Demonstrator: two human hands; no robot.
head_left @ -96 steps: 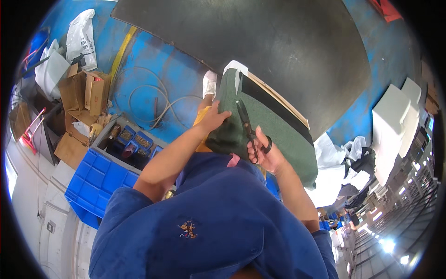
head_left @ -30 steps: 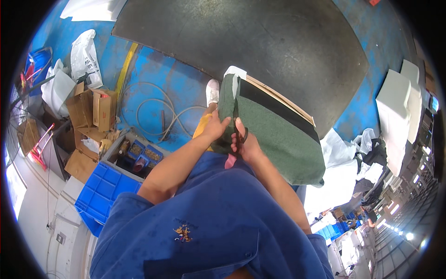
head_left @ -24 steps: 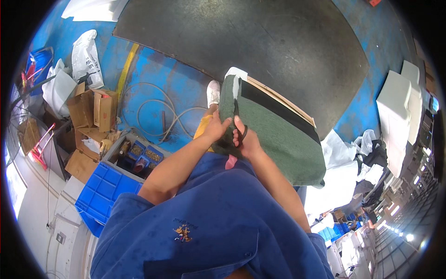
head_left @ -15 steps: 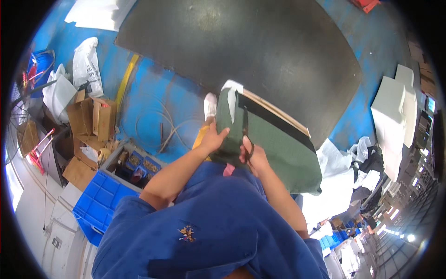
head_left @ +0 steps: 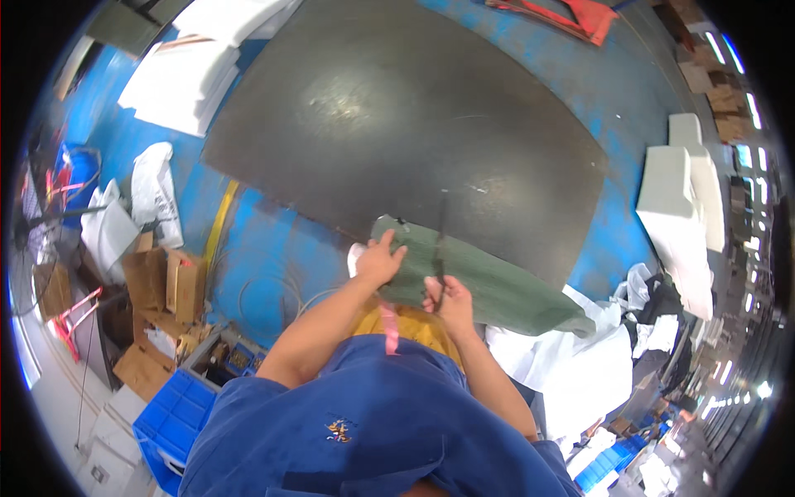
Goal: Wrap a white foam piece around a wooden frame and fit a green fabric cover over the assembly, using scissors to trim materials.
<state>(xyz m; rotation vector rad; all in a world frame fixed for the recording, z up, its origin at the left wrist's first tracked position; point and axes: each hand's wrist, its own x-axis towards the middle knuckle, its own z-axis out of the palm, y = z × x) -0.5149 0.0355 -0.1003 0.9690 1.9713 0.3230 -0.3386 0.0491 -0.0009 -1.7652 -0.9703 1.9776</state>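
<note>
A green fabric-covered panel (head_left: 505, 286) lies slantwise in front of my body, beside the big dark tabletop. My left hand (head_left: 379, 263) rests on its left end with the fingers spread over the fabric. In my right hand (head_left: 451, 302) is a pair of scissors (head_left: 441, 236), held by the handles with the long dark blades pointing away from me across the panel. Whether the blades are apart cannot be made out. A pink strip (head_left: 388, 327) hangs at my waist, between my forearms.
The dark tabletop (head_left: 397, 124) fills the far middle. White foam blocks (head_left: 675, 207) stand at right, and white sheets (head_left: 592, 364) lie near the panel's right end. At left are cardboard boxes (head_left: 182, 286), a blue crate (head_left: 175, 414) and a white sack (head_left: 156, 195).
The panel has turned over: its wooden edge, black strip and white padding no longer show, only green fabric. Both hands appear lower in the picture, as the view has tilted toward the tabletop.
</note>
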